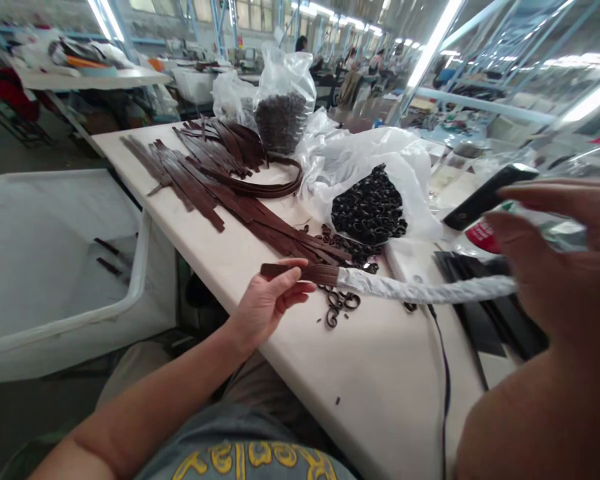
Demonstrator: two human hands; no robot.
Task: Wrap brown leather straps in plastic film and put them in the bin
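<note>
My left hand [275, 293] pinches a bundle of brown leather-like straps [317, 274] near its end, thumb on top. White wrapping [420, 290] covers the rest of this bundle, which runs right above the table. My right hand [560, 253], large and close to the camera, has thumb and index finger apart, with nothing visible between them. The wrapped bundle passes behind that hand, so contact there is hidden. Behind its fingertips shows a black bar-shaped object [485, 198]. Small dark curled rings [334, 307] lie just below the bundle.
Loose brown straps [195, 190] spread over the table [380, 387]. A clear bag of black curled pieces [370, 207] lies open beyond them, and a filled bag [281, 117] stands farther back. A dark cable [445, 373] crosses the right side. A white bin [143, 267] stands left.
</note>
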